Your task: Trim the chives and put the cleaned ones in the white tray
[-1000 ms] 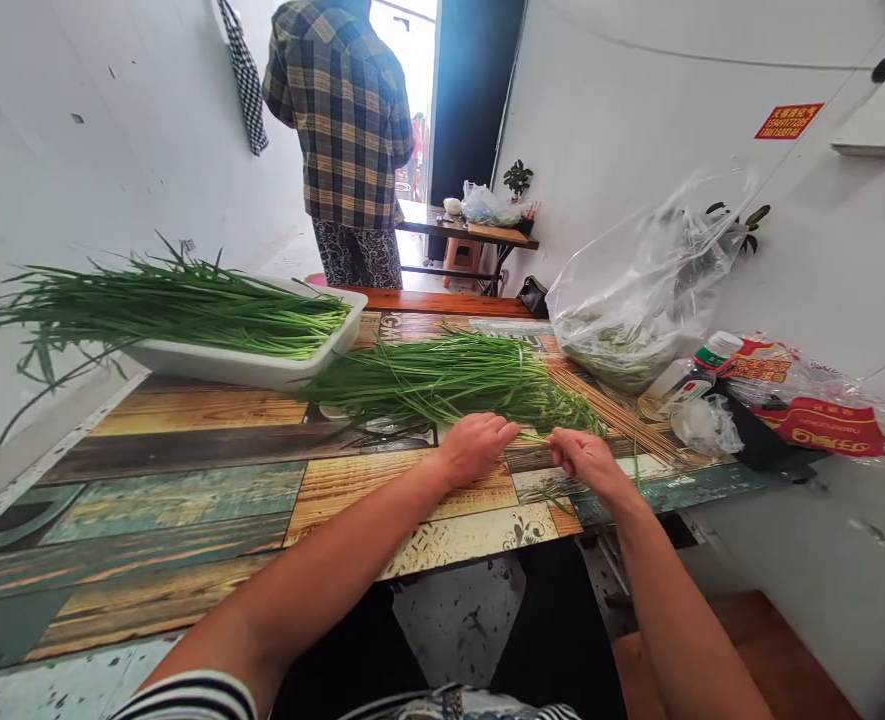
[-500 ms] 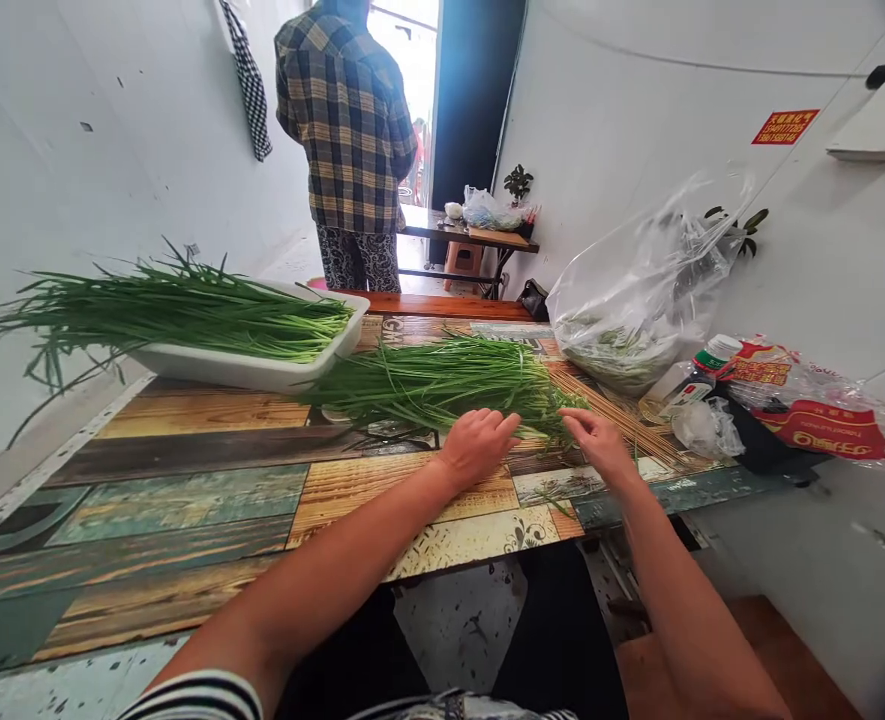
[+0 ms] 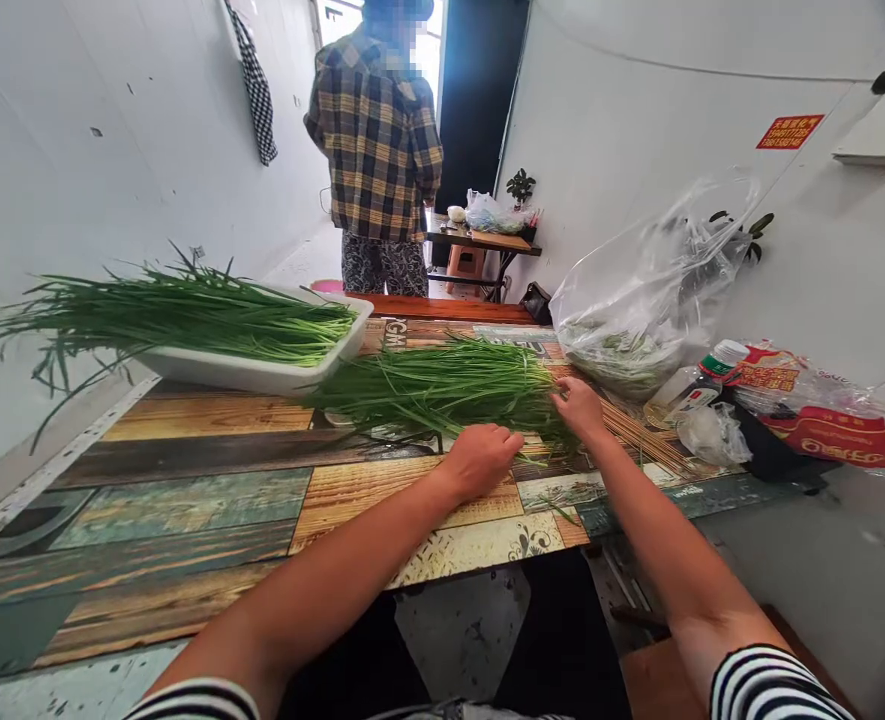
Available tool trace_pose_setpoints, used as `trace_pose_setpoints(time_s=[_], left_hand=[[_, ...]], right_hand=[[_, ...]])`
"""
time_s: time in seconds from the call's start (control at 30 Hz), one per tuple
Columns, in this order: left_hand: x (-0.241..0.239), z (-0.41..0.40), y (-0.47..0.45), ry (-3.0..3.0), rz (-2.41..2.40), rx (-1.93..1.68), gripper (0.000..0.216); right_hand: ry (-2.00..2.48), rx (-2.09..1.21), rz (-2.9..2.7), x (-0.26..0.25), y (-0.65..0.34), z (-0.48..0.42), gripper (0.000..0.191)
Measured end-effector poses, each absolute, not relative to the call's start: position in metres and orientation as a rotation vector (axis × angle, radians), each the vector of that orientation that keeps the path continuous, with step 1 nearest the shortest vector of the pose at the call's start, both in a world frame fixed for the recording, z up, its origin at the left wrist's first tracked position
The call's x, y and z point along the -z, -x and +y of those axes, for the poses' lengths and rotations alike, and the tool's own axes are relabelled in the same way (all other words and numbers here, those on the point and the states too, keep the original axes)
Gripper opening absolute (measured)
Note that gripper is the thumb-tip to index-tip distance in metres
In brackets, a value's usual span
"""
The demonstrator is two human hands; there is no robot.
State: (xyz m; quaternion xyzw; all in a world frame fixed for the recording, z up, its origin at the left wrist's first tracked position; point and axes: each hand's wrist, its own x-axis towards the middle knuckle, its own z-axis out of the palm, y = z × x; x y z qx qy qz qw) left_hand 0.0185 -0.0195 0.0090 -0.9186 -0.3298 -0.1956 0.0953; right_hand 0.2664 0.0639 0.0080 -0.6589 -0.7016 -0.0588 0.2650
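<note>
A loose pile of garlic chives [image 3: 442,380] lies on the table, pale stem ends to the right and leafy tips to the left. At the near edge of the pile my left hand [image 3: 485,462] is closed round a few chives, and short stem ends poke out past its fingers. My right hand [image 3: 580,410] is at the pale ends of the pile, thumb and fingers drawn together; what is between them is hidden. Many more garlic chives [image 3: 247,320] fill a white plastic tub [image 3: 254,378] on the left, their leaves hanging over its side.
Thin wooden skewers [image 3: 641,437] lie right of the pile. Beyond them are a clear plastic bag [image 3: 622,350] with greens, a bottle with a white cap [image 3: 701,378] and red packaging [image 3: 832,430]. A person in a checked shirt [image 3: 374,140] stands past the table's far edge.
My left hand has drawn slightly toward me, off the pile's near edge. The right hand has moved forward and left to the stem ends. The person behind has shifted right.
</note>
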Motion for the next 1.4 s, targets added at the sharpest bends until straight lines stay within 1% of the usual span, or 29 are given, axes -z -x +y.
trace_pose_setpoints(time_s=[0.13,0.37,0.57,0.73,0.9,1.1,1.2,1.4], left_hand=[[-0.013,-0.022,-0.017,2.782,-1.085,0.511,0.008],[-0.01,-0.022,-0.016,2.785,-1.126,0.526,0.012],[-0.009,-0.021,-0.015,2.802,-1.164,0.513,0.013],[-0.008,-0.02,-0.015,2.803,-1.167,0.52,0.014],[-0.011,-0.021,-0.013,2.806,-1.206,0.486,0.014],[-0.011,-0.019,-0.011,2.805,-1.203,0.519,0.017],[-0.011,-0.019,-0.012,2.744,-1.163,0.648,0.019],[-0.011,-0.022,-0.012,2.551,-1.007,0.991,0.03]], right_hand=[[1.717,0.167,-1.974,-0.009,-0.267,0.062,0.009],[1.634,0.219,-2.025,-0.016,-0.259,0.064,0.015],[1.602,0.27,-2.058,-0.019,-0.256,0.069,0.011],[1.57,0.384,-2.147,-0.019,-0.257,0.072,0.011],[1.597,0.353,-2.22,-0.017,-0.264,0.077,0.012],[1.424,0.494,-2.325,-0.035,-0.269,0.053,0.011],[1.352,0.422,-2.296,-0.047,-0.265,0.025,0.008],[1.284,0.018,-2.172,-0.057,-0.238,-0.05,0.006]])
